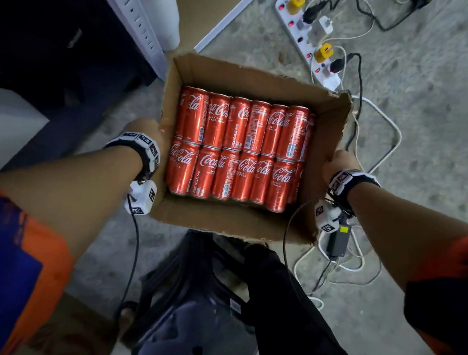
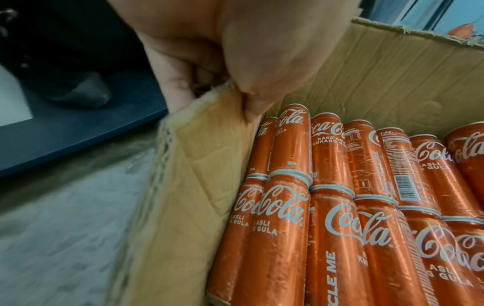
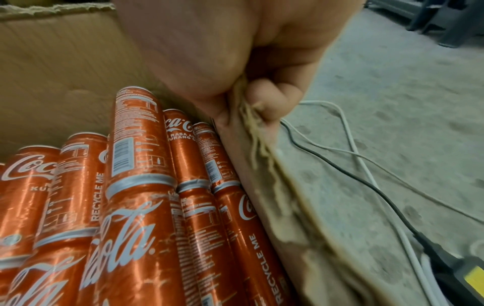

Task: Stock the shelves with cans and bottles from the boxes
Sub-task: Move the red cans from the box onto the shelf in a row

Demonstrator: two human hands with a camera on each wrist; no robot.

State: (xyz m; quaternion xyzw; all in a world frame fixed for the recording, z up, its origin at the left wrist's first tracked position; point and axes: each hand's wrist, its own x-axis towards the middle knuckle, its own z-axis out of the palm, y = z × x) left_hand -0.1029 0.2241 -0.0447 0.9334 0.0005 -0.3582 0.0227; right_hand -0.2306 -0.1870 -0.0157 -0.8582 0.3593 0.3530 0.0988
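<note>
Both forearms reach forward and down from the bottom corners of the head view, each with a marked band and a small white cube at the wrist. Between them is an open cardboard box [image 1: 248, 78], gripped at its two side walls. On the box's left wall, the left hand [image 1: 146, 132] has the torn top edge pinched, thumb pressed on the inside face and fingers [image 2: 175, 91] curled over the outside. The right hand [image 1: 338, 163] grips the opposite wall the same way, thumb inside next to the cans and curled fingers [image 3: 275, 97] outside on the ragged edge.

Red cola cans [image 1: 239, 145] fill the box, lying on their sides in two rows, end to end, packed tight against each other and against both side walls. More cans seem to lie beneath the top layer, though the view is too crowded to be sure.

Whether the box is resting on the grey concrete floor [image 1: 417, 131] or lifted off it cannot be told. Beyond its far right corner lies a white power strip [image 1: 308, 38] with several plugs in it, and white and black cables [image 1: 385, 135] loop across the floor to the right. A dark cabinet [image 1: 59, 49] stands at the upper left.
</note>
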